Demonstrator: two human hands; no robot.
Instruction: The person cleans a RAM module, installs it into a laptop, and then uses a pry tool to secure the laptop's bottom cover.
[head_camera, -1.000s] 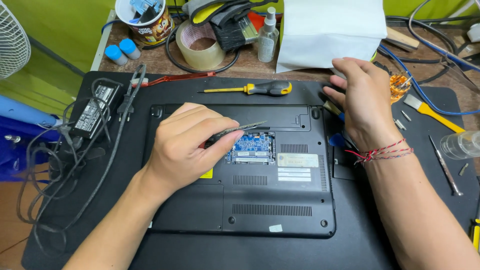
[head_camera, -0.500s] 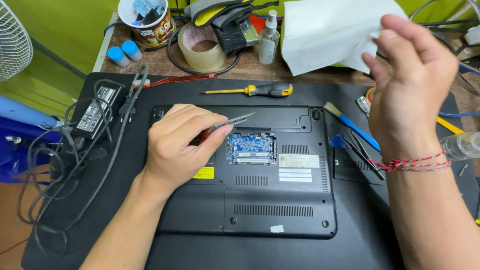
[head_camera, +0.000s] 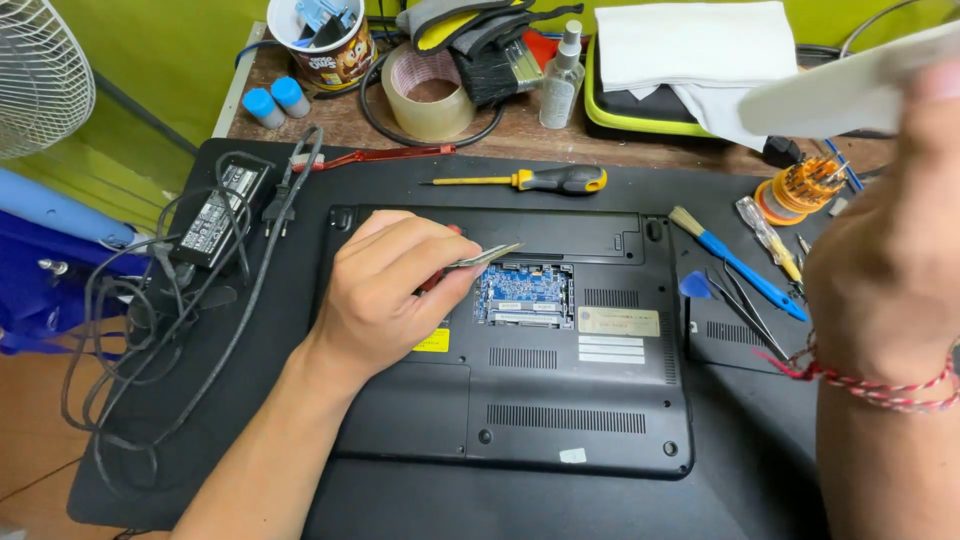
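A black laptop (head_camera: 520, 350) lies underside up on the dark mat mid-worktop, heavy and rigid, its small hatch open on a blue circuit board (head_camera: 524, 294) that looks fragile and best touched only at its edges. The left hand (head_camera: 385, 295) rests on the case, pinching thin metal tweezers (head_camera: 487, 256) over the board. The right hand (head_camera: 890, 260), raised near the right edge, grips a light white strip (head_camera: 850, 90).
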